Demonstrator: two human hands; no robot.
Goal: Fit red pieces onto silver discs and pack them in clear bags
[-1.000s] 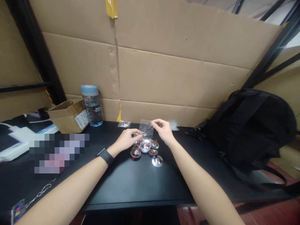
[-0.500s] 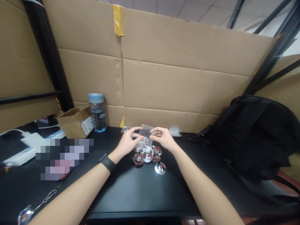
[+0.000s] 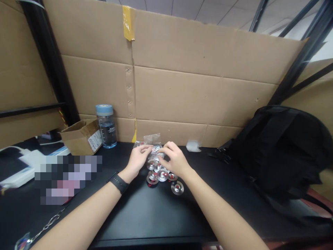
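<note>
A small clear plastic bag (image 3: 153, 139) stands upright between my two hands over the black table (image 3: 145, 215). My left hand (image 3: 137, 158) pinches its lower left side, and there is a black watch on that wrist. My right hand (image 3: 174, 159) has its fingers curled on the bag's lower right, where something silver shows inside. Just in front of the hands lies a cluster of several small silver discs with red parts (image 3: 162, 174). One disc (image 3: 177, 188) lies apart at the right.
A water bottle with a blue lid (image 3: 106, 126) and an open cardboard box (image 3: 82, 136) stand at the back left. A black backpack (image 3: 286, 146) fills the right side. Cardboard walls close the back. A small white bag (image 3: 193, 146) lies by the wall.
Both hands have come closer together and lower, onto the bag's bottom. The bag now stands upright above them rather than hanging between the fingers.
</note>
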